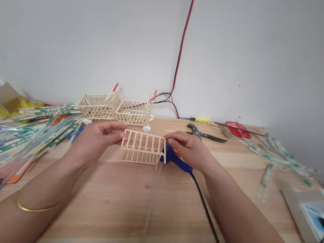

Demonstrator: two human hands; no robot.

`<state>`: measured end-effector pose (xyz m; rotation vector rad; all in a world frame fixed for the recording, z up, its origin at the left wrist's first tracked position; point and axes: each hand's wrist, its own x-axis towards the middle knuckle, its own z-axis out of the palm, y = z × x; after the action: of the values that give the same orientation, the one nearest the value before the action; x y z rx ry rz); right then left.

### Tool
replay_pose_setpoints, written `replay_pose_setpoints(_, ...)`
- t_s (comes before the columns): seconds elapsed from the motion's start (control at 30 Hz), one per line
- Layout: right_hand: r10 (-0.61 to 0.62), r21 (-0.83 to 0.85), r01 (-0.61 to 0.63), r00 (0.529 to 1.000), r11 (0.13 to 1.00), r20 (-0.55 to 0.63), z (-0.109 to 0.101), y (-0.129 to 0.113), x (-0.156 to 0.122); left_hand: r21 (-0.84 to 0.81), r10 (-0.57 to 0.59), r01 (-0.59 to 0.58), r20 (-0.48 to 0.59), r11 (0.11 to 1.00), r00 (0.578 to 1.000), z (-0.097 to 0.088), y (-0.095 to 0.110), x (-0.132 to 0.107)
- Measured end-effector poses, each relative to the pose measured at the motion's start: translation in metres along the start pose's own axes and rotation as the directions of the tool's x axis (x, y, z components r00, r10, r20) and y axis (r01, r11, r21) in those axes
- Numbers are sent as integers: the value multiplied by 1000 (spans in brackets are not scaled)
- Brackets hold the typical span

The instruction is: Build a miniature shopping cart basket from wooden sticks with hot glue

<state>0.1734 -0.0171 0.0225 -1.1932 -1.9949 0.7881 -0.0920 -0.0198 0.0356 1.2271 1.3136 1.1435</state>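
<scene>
Between my two hands is a small slatted frame of thin wooden sticks point(143, 150), raised above the table. My left hand point(103, 137) pinches its upper left corner, thumb and fingers closed. At the upper right corner, my right hand point(184, 147) grips it the same way. Just behind the right end of the frame lies a blue glue gun point(178, 161), partly hidden by the right hand, with a clear glue stick point(152, 205) reaching toward me. Two stick-built carts stand behind: the left cart point(99, 106) and the right cart point(133, 112), which has white wheels.
Wrapped chopsticks point(48, 129) lie heaped on the left. Black-bladed cutters point(207, 135), a yellow-handled tool point(201, 120) and a red dish point(238, 130) sit along the back. Torn wrappers point(270, 152) and a white box point(298, 207) are on the right. A black cord point(206, 211) runs off the front edge.
</scene>
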Motion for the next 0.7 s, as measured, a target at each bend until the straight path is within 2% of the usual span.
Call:
replay_pose_setpoints(0.13, 38, -14, -38, 999, 999, -30, 6, 4, 2, 91, 18, -17, -14, 996, 1000, 0, 0, 2)
replay_pose_setpoints(0.33, 100, 44, -97, 991, 994, -90, 15, 14, 4, 76, 20, -21, 5, 997, 1000, -1, -6, 5)
replay_pose_setpoints(0.5, 135, 162, -121, 988, 979, -76, 20, 18, 6, 74, 20, -20, 0, 997, 1000, -3, -8, 8)
replay_pose_setpoints(0.7, 239, 329, -220, 971, 918, -18, 23, 20, 8, 84, 18, -17, -8, 996, 1000, -4, -8, 8)
